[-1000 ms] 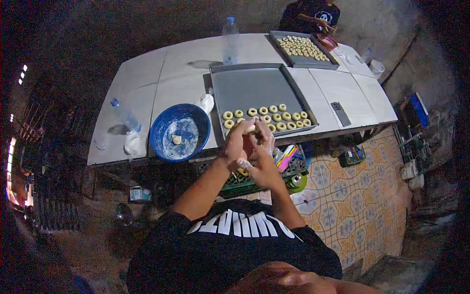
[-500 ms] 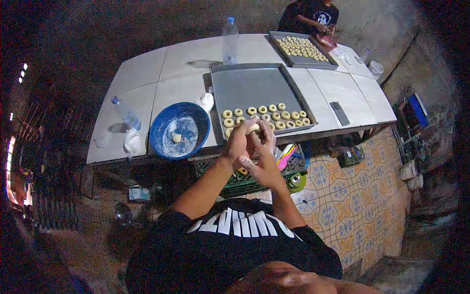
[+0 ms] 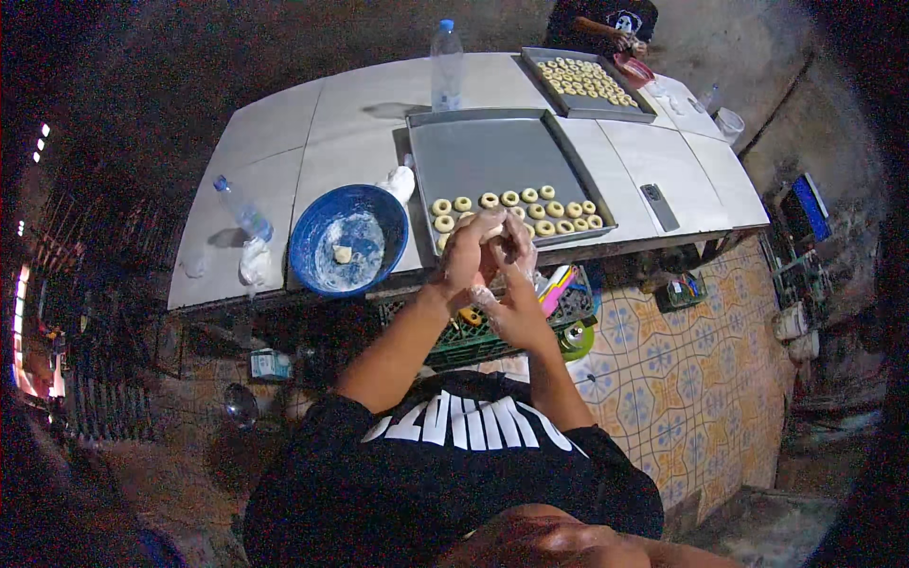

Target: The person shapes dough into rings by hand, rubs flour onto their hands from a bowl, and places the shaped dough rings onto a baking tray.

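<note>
My left hand [image 3: 466, 254] and my right hand [image 3: 511, 284] are cupped together just over the near edge of a metal baking tray [image 3: 488, 151], fingers curled round a pale piece of dough [image 3: 492, 230] that they partly hide. Both hands are floury. The tray holds several dough rings [image 3: 528, 196] along its near part. To the left is a blue basin [image 3: 317, 243] dusted with white flour, with a small dough lump [image 3: 343, 254] inside. A white bag [image 3: 401, 182] lies between basin and tray.
A tiled table [image 3: 256, 161] carries plastic bottles [image 3: 446, 66], a phone [image 3: 660, 207] and a second tray [image 3: 587, 80] full of rings. A co-worker [image 3: 601, 24] stands at the far side. Below are a crate [image 3: 445, 346] and a patterned floor [image 3: 682, 379].
The table and its things sit slightly higher in the picture. My hands, still together round the dough, have risen a little and shifted their fingers. The co-worker's hands have moved slightly.
</note>
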Available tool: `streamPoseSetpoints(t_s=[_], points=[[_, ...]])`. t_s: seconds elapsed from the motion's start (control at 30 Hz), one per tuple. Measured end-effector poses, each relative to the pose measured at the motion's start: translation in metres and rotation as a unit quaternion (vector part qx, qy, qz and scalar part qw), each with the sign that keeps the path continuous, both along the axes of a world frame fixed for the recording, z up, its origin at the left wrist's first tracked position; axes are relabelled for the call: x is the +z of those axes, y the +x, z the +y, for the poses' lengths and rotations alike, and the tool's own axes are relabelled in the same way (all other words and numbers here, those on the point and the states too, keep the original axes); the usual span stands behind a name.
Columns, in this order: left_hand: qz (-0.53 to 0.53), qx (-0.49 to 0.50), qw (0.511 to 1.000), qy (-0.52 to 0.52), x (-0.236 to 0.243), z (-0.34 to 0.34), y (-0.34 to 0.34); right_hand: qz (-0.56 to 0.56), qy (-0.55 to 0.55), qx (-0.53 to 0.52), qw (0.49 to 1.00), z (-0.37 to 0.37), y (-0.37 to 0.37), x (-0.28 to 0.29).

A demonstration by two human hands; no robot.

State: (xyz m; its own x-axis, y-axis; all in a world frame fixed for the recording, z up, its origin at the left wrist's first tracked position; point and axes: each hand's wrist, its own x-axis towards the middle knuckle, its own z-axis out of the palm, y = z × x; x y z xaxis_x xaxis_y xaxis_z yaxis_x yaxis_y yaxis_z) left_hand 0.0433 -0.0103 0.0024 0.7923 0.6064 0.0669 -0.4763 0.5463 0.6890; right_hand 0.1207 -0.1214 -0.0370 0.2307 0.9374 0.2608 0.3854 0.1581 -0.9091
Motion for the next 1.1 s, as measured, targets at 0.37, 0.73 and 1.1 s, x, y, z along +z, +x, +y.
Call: streamPoseSetpoints(t_s=[0.37,0.73,1.1], points=[[0.036,0.037,0.999,0.006,-0.007,0.001,-0.006,-0.133,0.065,-0.039,0.988,0.012,0.004,-0.023],[0.108,0.077,0.917,0.377,-0.027,0.024,-0.020,0.049,0.125,-0.048,0.990,0.021,0.014,-0.005],[0.166,0.147,0.924,0.312,-0.032,0.024,-0.018,0.125,0.109,-0.082,0.983,0.017,0.028,0.005]])
